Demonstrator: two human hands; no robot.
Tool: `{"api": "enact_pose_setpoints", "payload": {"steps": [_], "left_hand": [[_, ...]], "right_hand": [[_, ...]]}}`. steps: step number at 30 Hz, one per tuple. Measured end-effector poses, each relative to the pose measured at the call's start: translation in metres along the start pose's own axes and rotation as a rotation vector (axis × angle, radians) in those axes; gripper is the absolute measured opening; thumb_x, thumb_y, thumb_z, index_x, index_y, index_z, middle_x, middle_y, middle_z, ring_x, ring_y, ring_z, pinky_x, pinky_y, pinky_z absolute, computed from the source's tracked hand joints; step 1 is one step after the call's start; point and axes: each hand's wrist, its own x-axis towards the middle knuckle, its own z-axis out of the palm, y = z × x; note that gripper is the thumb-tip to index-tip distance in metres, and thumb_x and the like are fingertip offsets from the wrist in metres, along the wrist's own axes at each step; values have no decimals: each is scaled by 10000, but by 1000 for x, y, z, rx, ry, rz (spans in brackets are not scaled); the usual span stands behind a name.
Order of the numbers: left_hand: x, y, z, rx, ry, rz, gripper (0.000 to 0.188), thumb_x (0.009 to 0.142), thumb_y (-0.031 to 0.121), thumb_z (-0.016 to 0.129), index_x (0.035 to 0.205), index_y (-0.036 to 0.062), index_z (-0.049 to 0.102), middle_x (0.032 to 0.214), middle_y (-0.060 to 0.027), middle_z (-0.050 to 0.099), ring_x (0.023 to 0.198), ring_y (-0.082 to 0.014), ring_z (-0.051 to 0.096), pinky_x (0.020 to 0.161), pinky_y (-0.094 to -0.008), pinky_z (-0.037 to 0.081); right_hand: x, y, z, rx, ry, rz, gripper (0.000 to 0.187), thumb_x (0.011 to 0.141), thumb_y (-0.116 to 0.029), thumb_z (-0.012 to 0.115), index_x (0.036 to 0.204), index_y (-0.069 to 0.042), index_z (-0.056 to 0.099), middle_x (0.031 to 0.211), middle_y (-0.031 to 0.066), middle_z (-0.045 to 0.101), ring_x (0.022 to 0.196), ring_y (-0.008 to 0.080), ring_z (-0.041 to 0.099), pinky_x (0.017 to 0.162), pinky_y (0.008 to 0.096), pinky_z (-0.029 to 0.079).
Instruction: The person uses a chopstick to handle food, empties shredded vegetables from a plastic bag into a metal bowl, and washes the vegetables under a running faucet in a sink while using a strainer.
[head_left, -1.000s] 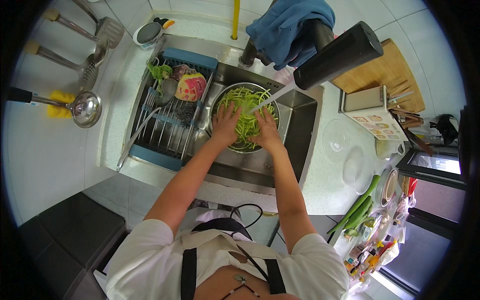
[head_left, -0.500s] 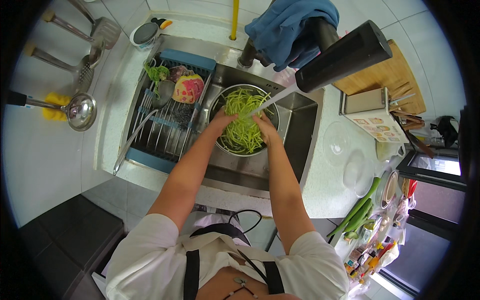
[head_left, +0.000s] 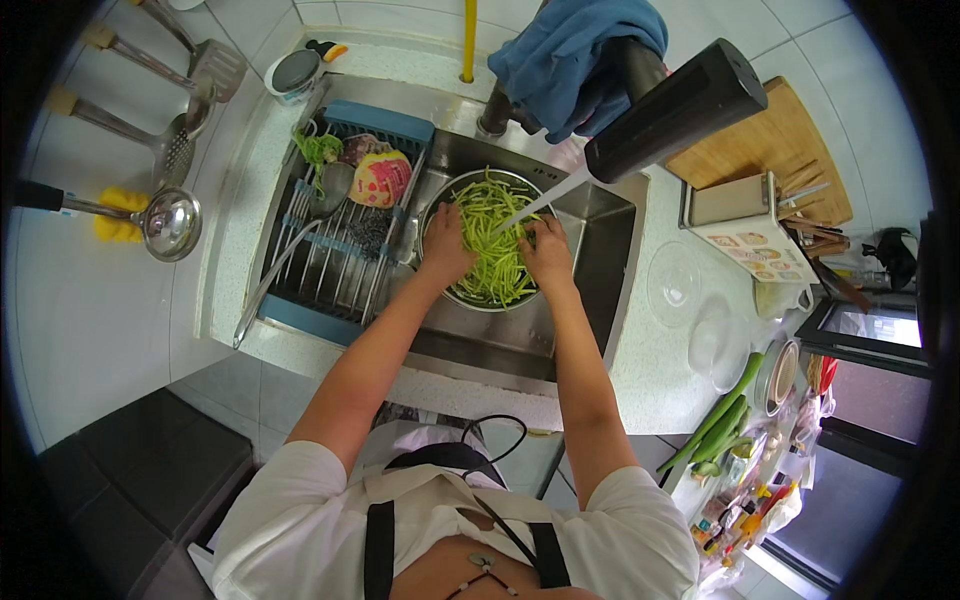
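Note:
Thin green vegetable strips (head_left: 488, 262) fill a round metal bowl (head_left: 490, 308) in the sink. My left hand (head_left: 447, 247) rests at the bowl's left side against the strips, its fingers stretched forward and not closed on anything. At the right side is my right hand (head_left: 547, 252), fingers apart and slightly bent, touching the strips near the rim. From the black faucet (head_left: 675, 112) a stream of water falls onto the strips between both hands.
A drying rack (head_left: 320, 270) on the left holds a ladle (head_left: 333, 190), a pink-yellow sponge (head_left: 380, 178), a scrubber and greens. A blue cloth (head_left: 580, 65) hangs over the faucet. Clear bowls (head_left: 718, 350), long green vegetables (head_left: 720, 425) and a utensil holder (head_left: 740, 215) stand right.
Both hands have come out from among the strips and moved apart toward the bowl's sides. Their fingers, sunk in the strips before, now show. Water keeps running.

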Motion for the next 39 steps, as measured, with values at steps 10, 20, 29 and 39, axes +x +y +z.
{"api": "enact_pose_setpoints", "payload": {"steps": [10,20,29,39], "left_hand": [[0,-9,11,487,-286,150,941,624,230,731,1346,65,150,1415,-161,71,1308,-310,91,1036,-450,177],[-5,-6,20,489,-174,169,752,712,104,620,1325,46,190,1396,-153,136,1305,-296,108,1019,-443,217],[11,-16,-3,90,18,386,556,705,2,503,1243,26,364,1301,-167,338,1244,-306,273,996,-438,265],[33,-27,10,570,-43,422,640,729,72,557,1308,65,285,1371,-157,243,1281,-304,203,1010,-434,226]], "right_hand": [[6,18,54,-345,-166,-96,508,797,-220,531,1265,-116,365,1394,129,187,1283,316,182,1015,444,232],[-9,20,52,-146,-161,-63,453,811,-189,519,1241,-117,397,1368,125,260,1244,331,263,996,448,246],[8,21,18,91,63,-107,367,767,-51,514,1133,-53,494,1174,183,481,1086,354,446,922,399,365],[-16,9,5,-79,-60,-152,478,753,-91,560,1214,-81,436,1261,189,397,1166,348,374,954,394,340]]}}
